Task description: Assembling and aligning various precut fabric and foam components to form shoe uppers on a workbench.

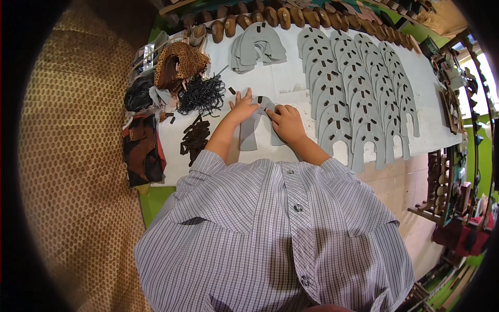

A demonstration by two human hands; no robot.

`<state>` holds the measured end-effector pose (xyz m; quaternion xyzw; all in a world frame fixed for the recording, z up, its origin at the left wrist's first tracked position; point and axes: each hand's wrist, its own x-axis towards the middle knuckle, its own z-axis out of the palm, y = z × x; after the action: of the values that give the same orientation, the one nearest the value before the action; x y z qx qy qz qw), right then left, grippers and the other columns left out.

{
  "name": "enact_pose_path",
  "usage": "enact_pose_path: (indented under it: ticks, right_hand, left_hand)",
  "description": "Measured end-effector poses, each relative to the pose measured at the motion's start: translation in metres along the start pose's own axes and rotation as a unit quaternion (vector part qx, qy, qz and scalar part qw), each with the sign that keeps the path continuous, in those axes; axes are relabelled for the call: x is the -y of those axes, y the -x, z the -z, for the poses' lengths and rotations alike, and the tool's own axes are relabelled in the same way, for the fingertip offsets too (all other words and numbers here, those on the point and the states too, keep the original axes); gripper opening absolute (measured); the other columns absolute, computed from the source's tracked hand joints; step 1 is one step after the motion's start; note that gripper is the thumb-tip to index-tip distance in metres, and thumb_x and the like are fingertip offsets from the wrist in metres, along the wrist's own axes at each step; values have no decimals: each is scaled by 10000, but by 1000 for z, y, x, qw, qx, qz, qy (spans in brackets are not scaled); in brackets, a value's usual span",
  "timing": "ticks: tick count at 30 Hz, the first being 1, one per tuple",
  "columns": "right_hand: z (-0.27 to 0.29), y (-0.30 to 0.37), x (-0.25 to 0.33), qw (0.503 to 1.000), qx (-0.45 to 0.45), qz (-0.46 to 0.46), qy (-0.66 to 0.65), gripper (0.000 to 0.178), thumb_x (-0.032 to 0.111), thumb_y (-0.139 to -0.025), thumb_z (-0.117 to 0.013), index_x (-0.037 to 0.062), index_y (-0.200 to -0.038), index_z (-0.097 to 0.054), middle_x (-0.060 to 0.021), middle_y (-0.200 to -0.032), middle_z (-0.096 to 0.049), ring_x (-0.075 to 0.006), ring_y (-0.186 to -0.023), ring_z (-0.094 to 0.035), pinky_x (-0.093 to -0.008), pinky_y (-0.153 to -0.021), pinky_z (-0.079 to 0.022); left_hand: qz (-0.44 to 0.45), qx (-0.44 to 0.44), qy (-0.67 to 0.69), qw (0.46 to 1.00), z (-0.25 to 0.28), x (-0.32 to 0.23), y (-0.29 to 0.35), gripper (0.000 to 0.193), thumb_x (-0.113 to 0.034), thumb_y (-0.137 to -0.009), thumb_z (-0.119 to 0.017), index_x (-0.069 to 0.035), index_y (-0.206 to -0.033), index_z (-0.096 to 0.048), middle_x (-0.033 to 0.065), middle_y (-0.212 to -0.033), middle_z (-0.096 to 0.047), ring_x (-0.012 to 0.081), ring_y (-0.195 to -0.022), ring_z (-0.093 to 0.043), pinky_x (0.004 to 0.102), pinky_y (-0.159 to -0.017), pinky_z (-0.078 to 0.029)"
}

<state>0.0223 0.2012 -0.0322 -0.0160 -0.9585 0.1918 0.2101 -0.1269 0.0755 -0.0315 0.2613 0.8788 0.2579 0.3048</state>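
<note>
A grey U-shaped piece [248, 136] lies on the white table in front of me, with a small dark brown strip [260, 99] at the top of its curve. My left hand [242, 109] rests at the left side of the curve. Its fingers are spread and its thumb touches the piece. On the other side, my right hand [287, 124] has its fingers bent and closed at the edge of the curve. A tiny dark spot shows at those fingertips, too small to tell what it is. Another dark strip [232, 90] lies just left of my left fingers.
Rows of overlapping grey pieces [358, 99] with dark strips cover the table's right side. More grey pieces [257, 44] are stacked at the back, before wooden shoe lasts [283, 18]. On the left lie dark strips [195, 139], black beaded strands [202, 94] and leopard-print material [192, 57].
</note>
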Motion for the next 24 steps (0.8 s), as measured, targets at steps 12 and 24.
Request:
enact_pose_path:
  ticks: [12, 24]
  right_hand:
    - [-2, 0, -1, 996, -54, -37, -53, 292, 114, -749, -590, 88, -1038, -617, -92, -935, -578, -269, -889, -545, -371, -795, -434]
    - [4, -1, 2, 998, -35, -17, -53, 217, 104, -743, -604, 93, -950, -668, -86, -869, -578, -266, -834, -553, -371, -759, -442]
  left_hand:
    - [31, -75, -85, 993, 11, 0, 10, 575, -352, -770, -597, -145, -1289, -460, 126, -1440, -278, 338, -1363, -110, 631, -1025, -43]
    - [-68, -221, -234, 944, -34, 11, 75, 594, -396, -808, -565, -162, -1330, -407, 161, -1441, -232, 350, -1326, -200, 607, -1033, -82]
